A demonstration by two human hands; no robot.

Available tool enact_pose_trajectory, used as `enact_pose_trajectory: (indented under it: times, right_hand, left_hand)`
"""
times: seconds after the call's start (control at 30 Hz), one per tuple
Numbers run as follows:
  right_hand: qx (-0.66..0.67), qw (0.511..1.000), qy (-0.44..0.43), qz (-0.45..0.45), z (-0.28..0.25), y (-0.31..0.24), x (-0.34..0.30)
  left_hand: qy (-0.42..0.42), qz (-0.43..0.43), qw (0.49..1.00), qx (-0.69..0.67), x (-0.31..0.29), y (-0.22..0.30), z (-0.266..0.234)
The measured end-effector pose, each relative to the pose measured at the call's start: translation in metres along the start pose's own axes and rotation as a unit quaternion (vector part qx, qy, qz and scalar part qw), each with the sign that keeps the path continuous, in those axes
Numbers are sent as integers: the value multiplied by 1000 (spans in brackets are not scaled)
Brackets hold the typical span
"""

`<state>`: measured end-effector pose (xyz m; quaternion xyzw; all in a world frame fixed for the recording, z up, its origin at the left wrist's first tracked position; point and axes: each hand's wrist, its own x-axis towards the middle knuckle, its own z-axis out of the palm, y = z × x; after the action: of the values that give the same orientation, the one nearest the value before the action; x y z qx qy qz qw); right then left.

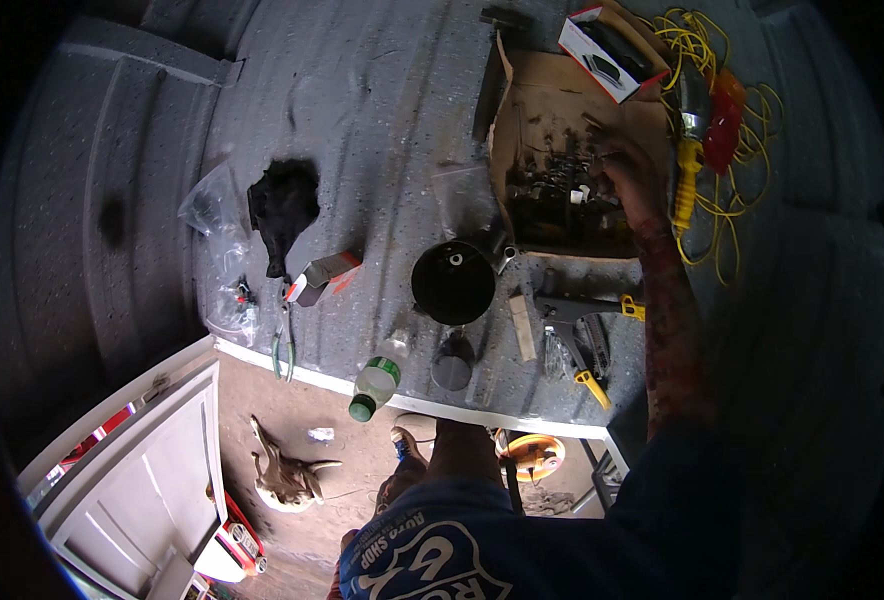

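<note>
My right hand (622, 172) reaches over a shallow cardboard tray (552, 85) at the back right of the grey surface. Its shadowed fingers look bent and apart, with nothing clearly held between them. Beneath and beside them lie several small dark metal parts (552, 180), too dim to name one by one. A small white piece (579, 195) shows close to the fingertips. My left hand is out of the picture.
Beside the tray lie a yellow-handled work light (688, 185) and an open box (614, 55). Nearer are a black round container (453, 283), green-capped bottle (377, 378), yellow-handled tool (592, 388), pliers (283, 345) and black cloth-like bundle (282, 210). A dog (284, 475) lies on the floor below.
</note>
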<state>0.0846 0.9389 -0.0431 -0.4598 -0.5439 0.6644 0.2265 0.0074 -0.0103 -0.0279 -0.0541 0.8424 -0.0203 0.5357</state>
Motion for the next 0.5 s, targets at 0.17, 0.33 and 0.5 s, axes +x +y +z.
enact_pose_trajectory:
  times: [0.17, 0.33, 0.5]
  right_hand:
    - [1, 999, 16, 51, -14, 15, -2]
    - [-440, 861, 7, -256, -3, 45, 17]
    - [-472, 865, 97, -136, 43, 58, 6]
  left_hand:
    - [0, 2, 1000, 2, 1, 2, -3]
    - [0, 3, 1000, 14, -1, 0, -3]
    - [-2, 13, 1000, 26, 1, 0, -4]
